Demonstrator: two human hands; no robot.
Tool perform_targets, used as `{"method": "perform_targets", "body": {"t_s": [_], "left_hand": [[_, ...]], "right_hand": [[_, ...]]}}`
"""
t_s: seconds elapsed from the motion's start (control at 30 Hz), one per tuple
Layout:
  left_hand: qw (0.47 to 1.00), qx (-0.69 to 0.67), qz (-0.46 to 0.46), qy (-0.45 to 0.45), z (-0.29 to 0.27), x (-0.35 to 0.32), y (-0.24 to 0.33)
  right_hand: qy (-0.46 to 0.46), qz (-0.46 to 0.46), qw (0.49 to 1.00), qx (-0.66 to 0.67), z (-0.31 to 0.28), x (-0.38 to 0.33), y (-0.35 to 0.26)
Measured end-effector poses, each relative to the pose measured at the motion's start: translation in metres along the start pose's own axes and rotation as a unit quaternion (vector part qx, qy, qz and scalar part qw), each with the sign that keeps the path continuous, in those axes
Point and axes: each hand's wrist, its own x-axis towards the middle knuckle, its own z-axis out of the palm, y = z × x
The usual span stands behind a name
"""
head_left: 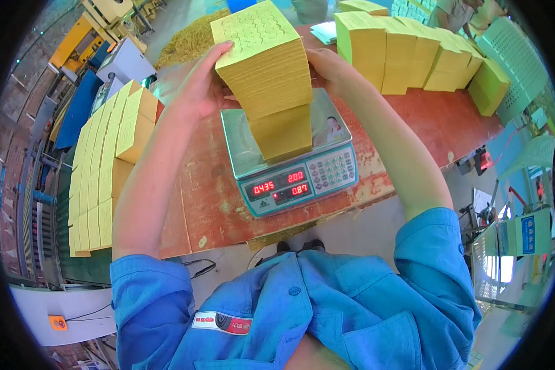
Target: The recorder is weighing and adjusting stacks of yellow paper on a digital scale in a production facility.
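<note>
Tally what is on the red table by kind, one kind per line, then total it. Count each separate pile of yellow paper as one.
Stack of yellow paper held by both hands on the scale: 1
Digital scale: 1
Yellow paper piles at the far right: 1 group, separate piles too blurred to count
Total: 3

- Yellow paper stack: matt sheets, top one embossed with round marks.
- Scale under the stack: brushed metal pan, dully shiny; smooth plastic front.
- Table under the scale: worn reddish wood, paint scuffed and rough.
- Sleeves below the scale: blue woven cloth.
</note>
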Motion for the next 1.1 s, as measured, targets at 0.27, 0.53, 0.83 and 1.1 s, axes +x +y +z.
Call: {"method": "perform_targets", "body": {"t_s": [0.27,0.53,0.83,1.1], "left_hand": [[0.999,0.036,-0.026,-0.006,-0.008,0.016,-0.012],[0.994,0.102,-0.016,0.020,0.001,0.006,-0.018],[0.982,0.181,0.003,0.050,-0.003,0.011,-0.023],[0.977,0.008,0.151,0.153,-0.075,0.073,-0.097]], "right_hand": [[0.006,0.023,1.000,0.018,-0.005,0.009,0.022],[0.002,-0.023,0.999,-0.032,-0.004,0.003,0.029],[0.039,-0.066,0.988,-0.130,-0.005,0.011,0.034],[0.076,-0.106,0.991,-0.020,-0.017,0.035,0.074]]}}
